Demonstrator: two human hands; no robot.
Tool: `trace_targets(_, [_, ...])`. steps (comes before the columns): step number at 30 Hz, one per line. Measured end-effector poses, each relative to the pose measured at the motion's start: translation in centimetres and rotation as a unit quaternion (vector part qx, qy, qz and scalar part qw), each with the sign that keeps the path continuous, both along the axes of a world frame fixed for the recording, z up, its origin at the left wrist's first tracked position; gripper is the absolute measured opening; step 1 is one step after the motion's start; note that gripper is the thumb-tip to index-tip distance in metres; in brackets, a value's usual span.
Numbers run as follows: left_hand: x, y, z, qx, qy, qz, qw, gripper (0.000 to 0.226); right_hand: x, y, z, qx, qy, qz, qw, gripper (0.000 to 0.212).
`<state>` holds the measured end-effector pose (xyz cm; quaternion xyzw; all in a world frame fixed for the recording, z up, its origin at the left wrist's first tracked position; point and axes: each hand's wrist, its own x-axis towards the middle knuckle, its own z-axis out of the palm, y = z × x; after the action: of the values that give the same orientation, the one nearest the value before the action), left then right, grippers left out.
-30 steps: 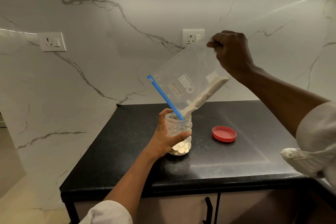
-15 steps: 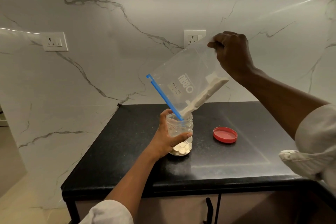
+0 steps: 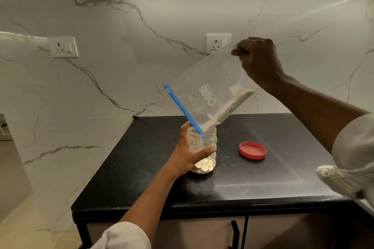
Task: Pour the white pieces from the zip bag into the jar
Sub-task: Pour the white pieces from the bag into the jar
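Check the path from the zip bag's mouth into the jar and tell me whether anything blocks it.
Nothing visible blocks it. The zip bag has its lower corner inside the open jar, and the red lid lies apart on the counter.

Home kitchen: black countertop (image 3: 263, 184), marble backsplash (image 3: 141, 56).

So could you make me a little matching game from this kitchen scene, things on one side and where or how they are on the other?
Things:
1. zip bag
2. jar
3. red lid
4. wall socket

States:
A. lying on the black counter, right of the jar
B. tilted, corner pinched by the right hand
C. set in the marble wall
D. upright, gripped by the left hand

Pairs: 1-B, 2-D, 3-A, 4-C
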<state>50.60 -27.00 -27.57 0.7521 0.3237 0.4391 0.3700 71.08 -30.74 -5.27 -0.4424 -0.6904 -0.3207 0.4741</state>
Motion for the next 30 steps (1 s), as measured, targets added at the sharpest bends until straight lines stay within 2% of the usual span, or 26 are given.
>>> trace_targets(30, [-0.04,-0.07,0.11,-0.001,0.001,0.003,1.000,0.088,0.38,0.15,0.29,0.004,0.016,-0.012,1.000,0.018])
